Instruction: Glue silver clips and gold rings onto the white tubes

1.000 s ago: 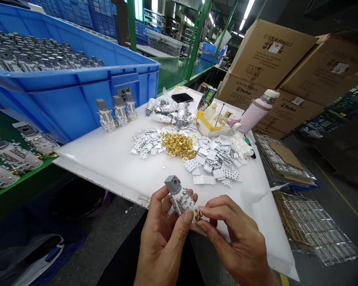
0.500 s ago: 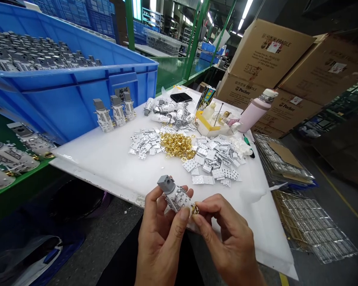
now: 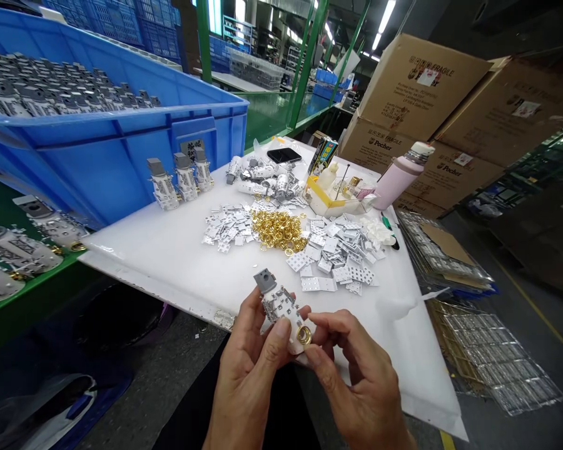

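Note:
My left hand point(image 3: 258, 362) grips a white figure-like model part point(image 3: 281, 305) with small silver details and a grey block at its top. The thumb presses on its front and the part leans to the left. At its lower right end sits a gold ring point(image 3: 304, 335), its round face turned up toward me. Beside that ring is my right hand point(image 3: 356, 369), thumb and index fingertips parted around its right edge; whether they touch it I cannot tell. Beyond the hands lie a heap of gold rings point(image 3: 279, 229) and piles of white perforated plates point(image 3: 340, 250).
More model parts point(image 3: 272, 177) lie heaped farther back, and several stand by the blue crate point(image 3: 122, 144). A yellow-edged tray point(image 3: 333, 203), a pink bottle point(image 3: 401, 178) and a phone point(image 3: 284, 154) are on the white table point(image 3: 169, 256). Cartons point(image 3: 422, 87) are stacked at right.
The model part has turned so the gold ring's face now shows. My right thumb and index finger, earlier pinching at the ring, have spread apart.

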Demonstrator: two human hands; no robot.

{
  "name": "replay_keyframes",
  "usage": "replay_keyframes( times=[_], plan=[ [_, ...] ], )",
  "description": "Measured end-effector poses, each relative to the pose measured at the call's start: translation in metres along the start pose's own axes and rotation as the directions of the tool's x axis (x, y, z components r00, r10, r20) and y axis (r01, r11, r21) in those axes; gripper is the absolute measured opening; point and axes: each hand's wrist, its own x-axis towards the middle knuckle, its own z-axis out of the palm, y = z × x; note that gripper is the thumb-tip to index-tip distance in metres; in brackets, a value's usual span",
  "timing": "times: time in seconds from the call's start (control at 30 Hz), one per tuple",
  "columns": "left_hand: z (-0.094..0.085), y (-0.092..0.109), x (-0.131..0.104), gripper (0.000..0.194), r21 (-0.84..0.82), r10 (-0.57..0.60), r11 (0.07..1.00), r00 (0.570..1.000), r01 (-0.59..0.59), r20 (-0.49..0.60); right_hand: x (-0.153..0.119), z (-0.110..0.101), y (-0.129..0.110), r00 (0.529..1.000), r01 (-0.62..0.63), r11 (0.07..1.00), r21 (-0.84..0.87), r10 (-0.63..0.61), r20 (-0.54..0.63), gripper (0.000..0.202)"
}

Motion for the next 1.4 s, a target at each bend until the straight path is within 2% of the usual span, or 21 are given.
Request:
replay_keyframes(
  times=[0.13, 0.2, 0.27, 0.37, 0.47, 0.53, 0.6, 0.7, 0.8, 0.87, 1.03, 1.17, 1.3, 1.37, 1.4],
  plan=[
    [-0.005, 0.008, 0.003, 0.063, -0.014, -0.08, 0.997, 0.997, 0.08, 0.012, -0.004, -0.013, -0.003, 0.991, -0.019, 1.0, -0.022, 0.016, -0.135, 0.02],
    [-0.007, 0.013, 0.007, 0.063, -0.012, -0.124, 0.992, 0.992, 0.124, 0.028, -0.002, -0.027, -0.007, 0.974, -0.038, 0.996, -0.075, 0.02, -0.225, 0.013],
    [-0.007, 0.018, 0.011, 0.071, 0.014, -0.166, 0.986, 0.985, 0.165, 0.037, 0.005, -0.047, -0.013, 0.958, -0.06, 0.991, -0.124, 0.022, -0.287, 0.01],
    [0.0, 0.022, 0.014, 0.085, 0.101, -0.141, 0.985, 0.989, 0.136, 0.046, 0.031, -0.075, -0.024, 0.936, -0.068, 0.98, -0.188, -0.002, -0.351, 0.013],
    [0.01, 0.025, 0.011, 0.079, 0.172, -0.072, 0.983, 0.996, 0.063, 0.046, 0.077, -0.091, -0.027, 0.92, -0.039, 0.98, -0.195, -0.04, -0.389, 0.016],
    [0.015, 0.027, 0.008, 0.075, 0.189, -0.044, 0.981, 0.997, 0.032, 0.06, 0.117, -0.091, -0.016, 0.919, -0.035, 0.985, -0.172, -0.036, -0.394, 0.017],
    [0.015, 0.028, 0.007, 0.075, 0.2, -0.022, 0.98, 0.995, 0.002, 0.094, 0.159, -0.086, 0.004, 0.893, -0.082, 0.979, -0.186, -0.011, -0.451, 0.015],
    [0.01, 0.029, 0.009, 0.075, 0.229, 0.02, 0.972, 0.989, -0.054, 0.149, 0.213, -0.075, 0.041, 0.84, -0.225, 0.951, -0.211, 0.079, -0.538, 0.016],
    [0.003, 0.032, 0.012, 0.073, 0.27, 0.058, 0.957, 0.982, -0.107, 0.182, 0.247, -0.065, 0.071, 0.797, -0.354, 0.903, -0.244, 0.155, -0.584, 0.024],
    [-0.001, 0.034, 0.012, 0.07, 0.286, 0.062, 0.951, 0.979, -0.118, 0.195, 0.259, -0.058, 0.082, 0.789, -0.389, 0.881, -0.27, 0.168, -0.591, 0.027],
    [-0.009, 0.036, 0.013, 0.063, 0.284, 0.068, 0.949, 0.97, -0.134, 0.232, 0.267, -0.051, 0.088, 0.81, -0.351, 0.876, -0.331, 0.106, -0.577, 0.028],
    [-0.017, 0.034, 0.017, 0.059, 0.287, 0.103, 0.942, 0.965, -0.171, 0.239, 0.26, -0.061, 0.065, 0.791, -0.232, 0.908, -0.349, -0.032, -0.611, 0.02],
    [-0.023, 0.033, 0.023, 0.054, 0.363, 0.197, 0.891, 0.953, -0.272, 0.23, 0.223, -0.066, 0.019, 0.729, -0.027, 0.943, -0.331, -0.208, -0.652, 0.012],
    [-0.025, 0.033, 0.026, 0.054, 0.422, 0.224, 0.853, 0.945, -0.308, 0.236, 0.191, -0.06, -0.007, 0.743, 0.074, 0.957, -0.279, -0.24, -0.625, 0.013],
    [-0.026, 0.033, 0.027, 0.055, 0.446, 0.229, 0.837, 0.944, -0.316, 0.238, 0.173, -0.055, -0.019, 0.78, 0.13, 0.966, -0.223, -0.238, -0.578, 0.014]
  ],
)
